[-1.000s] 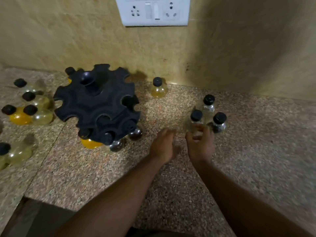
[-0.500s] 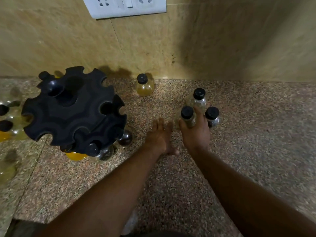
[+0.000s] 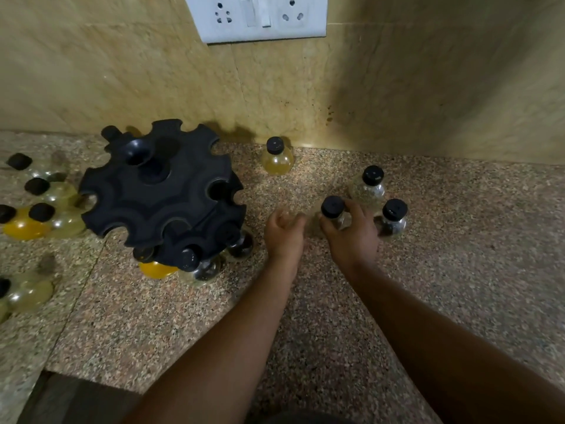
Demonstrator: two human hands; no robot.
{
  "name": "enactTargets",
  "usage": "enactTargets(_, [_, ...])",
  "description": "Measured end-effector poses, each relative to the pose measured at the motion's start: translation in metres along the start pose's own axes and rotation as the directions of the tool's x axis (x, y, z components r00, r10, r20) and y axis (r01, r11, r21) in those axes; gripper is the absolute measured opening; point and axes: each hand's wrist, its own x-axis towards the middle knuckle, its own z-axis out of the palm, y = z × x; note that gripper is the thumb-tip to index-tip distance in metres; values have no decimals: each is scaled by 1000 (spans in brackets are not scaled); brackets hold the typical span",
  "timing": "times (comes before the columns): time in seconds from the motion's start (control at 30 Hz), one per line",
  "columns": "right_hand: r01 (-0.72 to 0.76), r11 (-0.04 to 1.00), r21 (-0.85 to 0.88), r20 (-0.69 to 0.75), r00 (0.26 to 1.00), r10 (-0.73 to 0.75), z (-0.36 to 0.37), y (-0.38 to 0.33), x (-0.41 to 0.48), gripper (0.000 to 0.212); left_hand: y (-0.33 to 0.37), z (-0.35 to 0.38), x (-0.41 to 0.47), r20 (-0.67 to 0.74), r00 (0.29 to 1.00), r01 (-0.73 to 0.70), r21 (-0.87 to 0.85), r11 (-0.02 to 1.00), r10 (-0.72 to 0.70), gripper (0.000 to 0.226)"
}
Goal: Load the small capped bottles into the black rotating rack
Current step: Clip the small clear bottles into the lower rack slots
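Black-capped small clear glass bottle [image 3: 333, 211] gripped in right hand [image 3: 351, 237], upright on speckled granite counter [image 3: 458, 270]. Left hand [image 3: 284, 234] loosely curled, empty, beside black plastic notched rack [image 3: 162, 191].

No readable text, label, brand, number or sign anywhere in view. Bottle caps [image 3: 332, 206] plain black, no print visible. Bottle bodies [image 3: 277, 160] bear no labels. Black rack [image 3: 159, 191] unmarked. White socket plate [image 3: 260, 16] at 12 o'clock on the wall shows only pin holes and switches, no lettering legible.
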Motion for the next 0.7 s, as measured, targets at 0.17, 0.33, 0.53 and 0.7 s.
enactTargets(0.17, [113,993,-36,103,989,-109,16,-22,-11,58,4,-29,-13,-165,972,113,-295,949,-167,26])
enactTargets(0.33, [270,963,-14,270,928,-256,35,-48,-24,52,2,-57,-16,-182,948,137,-504,853,-260,38])
enactTargets(0.53, [379,925,38,429,830,-357,51,-71,-36,55,3,-88,-27,-192,920,141,-652,745,-342,38])
enactTargets(0.7, [423,905,39,500,776,-384,63,-86,-46,54,7,-117,-31,-91,929,198,-695,691,-358,35])
